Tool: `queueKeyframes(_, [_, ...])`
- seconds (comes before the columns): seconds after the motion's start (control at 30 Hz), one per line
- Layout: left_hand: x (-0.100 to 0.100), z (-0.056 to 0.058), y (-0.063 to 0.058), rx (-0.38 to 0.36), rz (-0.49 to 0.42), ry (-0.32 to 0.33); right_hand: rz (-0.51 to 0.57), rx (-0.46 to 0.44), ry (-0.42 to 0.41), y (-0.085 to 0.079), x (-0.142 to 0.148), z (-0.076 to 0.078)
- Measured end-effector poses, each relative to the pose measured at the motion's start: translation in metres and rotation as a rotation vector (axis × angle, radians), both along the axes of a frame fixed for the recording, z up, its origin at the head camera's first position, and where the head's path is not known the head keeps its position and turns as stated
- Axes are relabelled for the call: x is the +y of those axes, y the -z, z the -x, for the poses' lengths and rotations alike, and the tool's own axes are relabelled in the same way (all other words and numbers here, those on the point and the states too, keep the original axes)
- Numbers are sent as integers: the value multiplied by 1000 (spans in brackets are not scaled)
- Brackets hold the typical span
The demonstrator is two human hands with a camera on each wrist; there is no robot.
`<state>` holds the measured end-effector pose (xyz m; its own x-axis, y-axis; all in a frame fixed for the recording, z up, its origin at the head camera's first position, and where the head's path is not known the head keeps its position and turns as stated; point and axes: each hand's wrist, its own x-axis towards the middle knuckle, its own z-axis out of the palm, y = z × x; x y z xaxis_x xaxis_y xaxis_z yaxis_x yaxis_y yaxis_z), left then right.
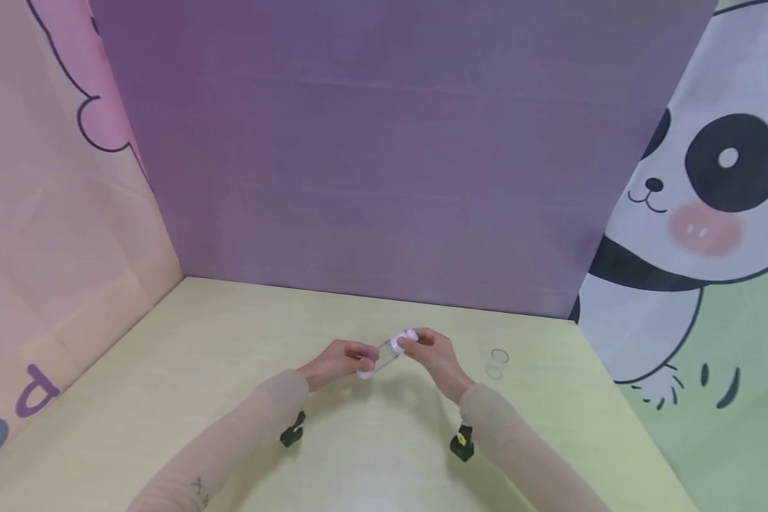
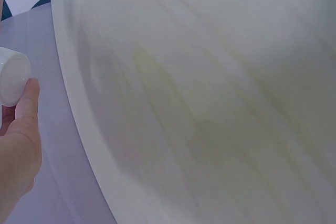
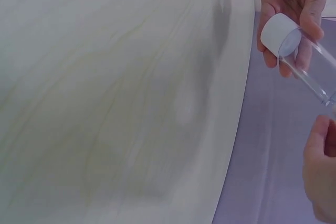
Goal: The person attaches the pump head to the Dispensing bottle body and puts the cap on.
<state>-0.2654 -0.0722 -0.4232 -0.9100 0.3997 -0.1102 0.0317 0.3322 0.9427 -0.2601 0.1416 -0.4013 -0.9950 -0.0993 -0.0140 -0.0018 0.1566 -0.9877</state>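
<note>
Above the table, both hands hold a clear cylindrical bottle (image 1: 385,353) with white ends, tilted so its right end is higher. My left hand (image 1: 338,361) grips the lower white end between thumb and fingers. In the left wrist view that round white end (image 2: 14,80) shows beside the fingers. At the upper white end, my right hand (image 1: 436,359) pinches with thumb and fingertips. The right wrist view shows the clear wall (image 3: 316,69) running from the white end in the left hand toward the right hand (image 3: 321,174); the upper end is out of frame there.
Two thin rings, a dark one (image 1: 500,355) and a pale one (image 1: 493,372), lie on the pale table (image 1: 390,455) right of the hands. A purple panel (image 1: 384,156) stands behind. Black devices (image 1: 292,430) hang under the wrists. Printed panels flank both sides.
</note>
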Motion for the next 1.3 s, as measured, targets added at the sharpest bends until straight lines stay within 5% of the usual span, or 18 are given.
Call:
queueKeyframes(0.4, [0,1,1,-3,6,-2,200,10,-192,-3,5,-3])
queueKeyframes(1.3, [3,0,1,-15,29,-10,175,0,-148,-4,5,-2])
